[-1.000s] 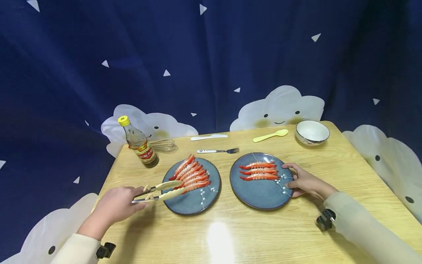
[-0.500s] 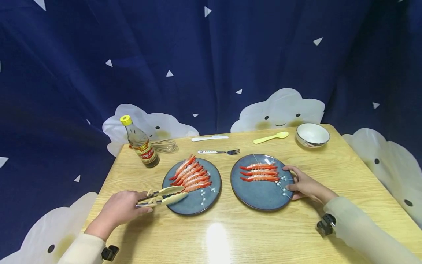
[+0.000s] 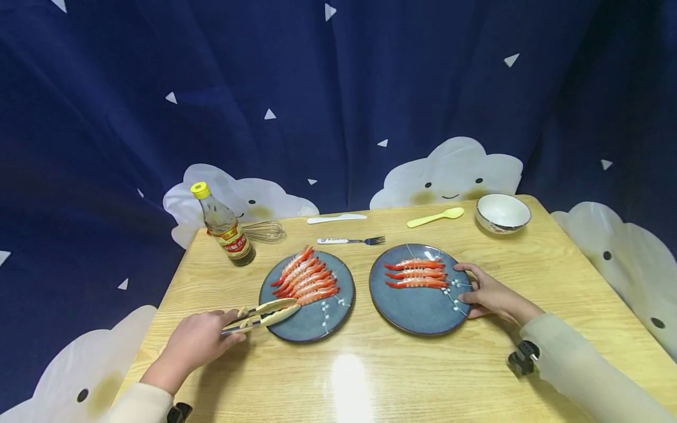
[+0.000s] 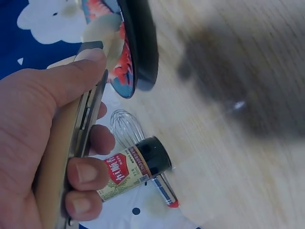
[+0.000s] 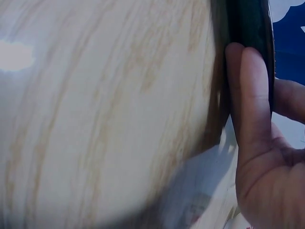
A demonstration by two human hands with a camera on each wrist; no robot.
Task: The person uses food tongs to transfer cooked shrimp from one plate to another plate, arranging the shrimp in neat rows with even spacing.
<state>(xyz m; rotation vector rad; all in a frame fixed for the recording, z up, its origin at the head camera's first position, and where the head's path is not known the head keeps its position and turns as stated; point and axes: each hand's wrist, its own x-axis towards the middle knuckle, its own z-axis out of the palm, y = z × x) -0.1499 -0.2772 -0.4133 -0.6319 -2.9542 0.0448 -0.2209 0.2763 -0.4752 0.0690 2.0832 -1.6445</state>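
Observation:
In the head view my left hand [image 3: 200, 341] grips a pair of tongs [image 3: 281, 316], whose cream tips stand slightly apart over the near-left rim of the left blue plate [image 3: 334, 320], close to the lowest shrimp. Several red-and-white shrimp [image 3: 307, 281] fan out on that plate. The left wrist view has my thumb and fingers around the tongs' handles [image 4: 85, 117]. My right hand [image 3: 494, 295] holds the right edge of a second blue plate [image 3: 415, 314], which bears three shrimp [image 3: 416, 274] in a row. From the right wrist, fingers press the plate's dark underside [image 5: 248, 26].
Behind the left plate stand a yellow-capped sauce bottle [image 3: 227, 232] and a whisk [image 3: 264, 231]. A white knife [image 3: 337, 218], a fork [image 3: 351, 241] and a yellow spoon [image 3: 436, 217] lie along the back. A white bowl [image 3: 502, 212] sits at the back right.
My left hand and the tongs have shifted slightly right and toward me, the tips moving down the near-left side of the left plate. My right hand keeps its hold on the right plate.

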